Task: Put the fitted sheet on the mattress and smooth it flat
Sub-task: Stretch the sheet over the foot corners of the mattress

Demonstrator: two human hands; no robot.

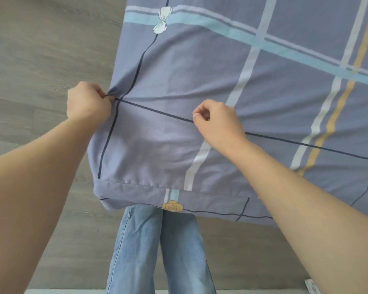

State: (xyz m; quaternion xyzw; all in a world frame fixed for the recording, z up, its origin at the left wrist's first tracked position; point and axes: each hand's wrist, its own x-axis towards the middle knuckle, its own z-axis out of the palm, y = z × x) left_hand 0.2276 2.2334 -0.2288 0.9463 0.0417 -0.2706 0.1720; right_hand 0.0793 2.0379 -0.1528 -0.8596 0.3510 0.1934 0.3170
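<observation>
Our two bare arms come up from the bottom corners of the frame, and they are the closest things we see. Between them, at the bottom middle, are our legs in blue jeans (157,247) standing on the gray wood floor (40,49).

Our left hand (87,102) is at the middle left. Its fingers are curled tight and pinch a bunched bit of the fitted sheet (179,81) right at the cloth's left edge. Little folds spread out from that spot.

Our right hand (217,122) is near the middle of the frame, on top of the sheet. Its fingers are curled in, with the thumb against the first finger. We cannot tell if it pinches any cloth.

The sheet is gray-blue with white, light blue, yellow and dark lines. It fills the middle and the right of the frame. A white bow (162,20) is printed near the top, and a yellow rose (172,206) sits on the hem near our legs.
</observation>
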